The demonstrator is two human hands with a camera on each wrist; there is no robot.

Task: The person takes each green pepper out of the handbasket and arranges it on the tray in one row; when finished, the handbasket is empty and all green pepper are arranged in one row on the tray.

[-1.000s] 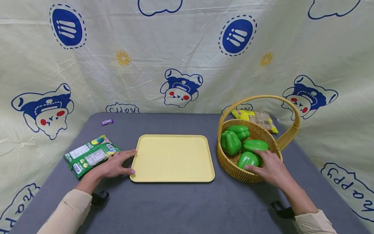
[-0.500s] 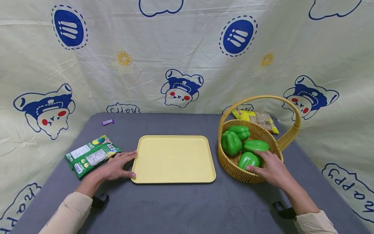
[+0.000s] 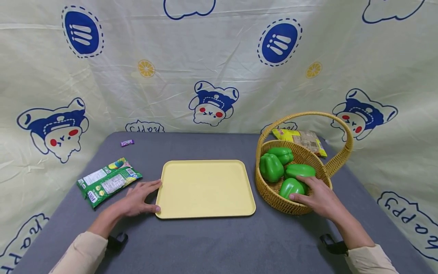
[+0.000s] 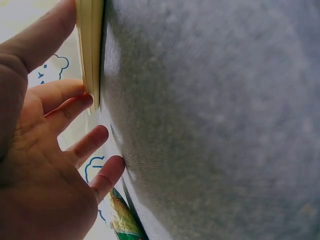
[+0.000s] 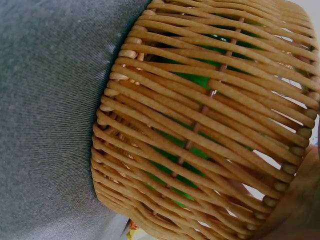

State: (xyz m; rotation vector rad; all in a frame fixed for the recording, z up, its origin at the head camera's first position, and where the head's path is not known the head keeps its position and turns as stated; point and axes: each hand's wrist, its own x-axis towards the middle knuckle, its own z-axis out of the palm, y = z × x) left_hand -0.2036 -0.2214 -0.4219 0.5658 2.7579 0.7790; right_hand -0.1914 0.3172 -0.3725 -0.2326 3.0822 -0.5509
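One yellow tray [image 3: 207,190] was set on one grey table [image 3: 219,243]. Two hands counted. At the tray's left edge the left hand [image 3: 137,199] was placed, fingers extended and spread; the rim was touched by thumb and fingertips, nothing was clasped. Just right of the tray, one wicker basket [image 3: 269,198] with one handle [image 3: 338,161] was stood; four green peppers [image 3: 271,168] were counted in it. Into that basket, right of the tray, the right hand [image 3: 316,196] was lowered, its thumb laid against one near pepper [image 3: 291,187]; whether that pepper was gripped could not be made out, the other fingers being mostly hidden. Left of the tray, one green packet [image 3: 109,182] was laid flat; past its far left corner, one small purple wrapper [image 3: 127,143]; past its far right corner, one yellow packet [image 3: 308,142], partly hidden. Nearer than the tray, two beige sleeves [image 3: 82,251] and two black wrist pieces [image 3: 116,241] were seen. Beyond the tray, one printed cloth [image 3: 219,49] was hung, three bears [image 3: 213,102] counted on it.
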